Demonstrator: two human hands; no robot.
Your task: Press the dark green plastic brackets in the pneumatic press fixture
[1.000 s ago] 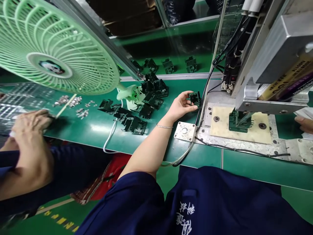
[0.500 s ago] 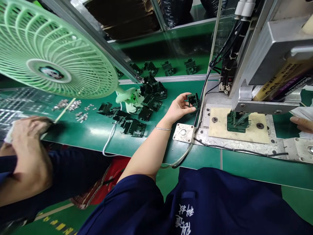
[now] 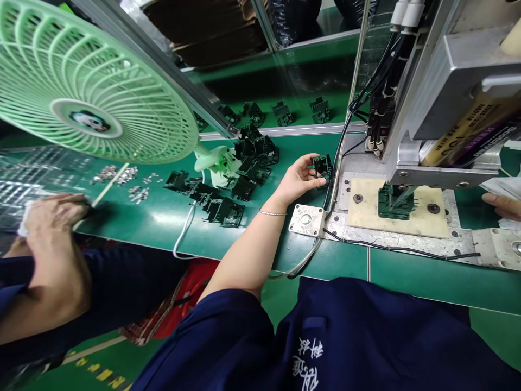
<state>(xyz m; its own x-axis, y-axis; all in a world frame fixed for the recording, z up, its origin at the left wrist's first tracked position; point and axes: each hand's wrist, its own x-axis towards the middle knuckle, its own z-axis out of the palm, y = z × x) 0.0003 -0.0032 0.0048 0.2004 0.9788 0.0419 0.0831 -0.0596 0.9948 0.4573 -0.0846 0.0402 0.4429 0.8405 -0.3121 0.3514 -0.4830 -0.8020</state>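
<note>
The left hand (image 3: pixel 299 179) holds a dark housing (image 3: pixel 323 165) just left of the black cables (image 3: pixel 338 152), its grip pinching the sides between thumb and fingers. Because the hold is by the fingertips on a thin-walled piece, a slip could drop it against the cables, and too hard a squeeze could bend its fine edges. The button box (image 3: pixel 305 220) sits just beside the wrist, so a lowered forearm could press its round button unintentionally. A second housing (image 3: pixel 393 203) stands on the pale plate (image 3: pixel 364 214) with the slender nozzle (image 3: pixel 402 196) slanting in over it; a knock to that plate or housing could put the two out of line. The right hand (image 3: pixel 502 206) is mostly cut off at the edge, beside white paper (image 3: pixel 508 190), so I cannot tell whether its grip is closed on the sheet. On the worktop (image 3: pixel 345 258), the piled housings (image 3: pixel 244 187) lean together near the fan base (image 3: pixel 222 168), where a careless sleeve could topple or tangle them.
</note>
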